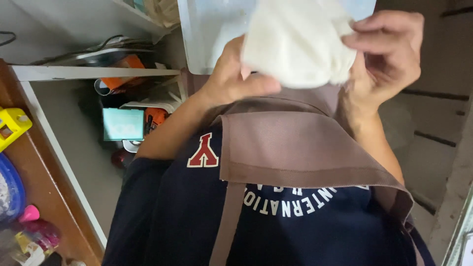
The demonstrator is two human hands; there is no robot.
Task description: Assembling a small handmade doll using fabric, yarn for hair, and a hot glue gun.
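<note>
1. Head view, upper middle of the frame: both hands hold a soft white cloth bundle up in front of the chest. The left hand is closed on its lower left side, thumb pressed across the front, apparently to carry the weight from below.
2. The right hand, at the upper right, has its fingers curled and pinched on the bundle's right edge, seemingly gathering or steadying the loose fabric, so the cloth hangs between the two grips and rests on nothing.
3. Behind the bundle, at the top centre, stands a pale blue-white plastic container; the bundle overlaps it, and I cannot tell whether they touch.
4. Below the hands a brown apron lies over a dark navy shirt, its bib edge folded forward just under the bundle.
5. Edges and room: a white shelf crosses the upper left, with orange items, cables and a teal box beneath it. A wooden surface with a yellow toy and a blue dish lines the left edge.
6. The grey floor strip between the wood and the body is narrow; right of the arms, toward the dim steps, is more open.
</note>
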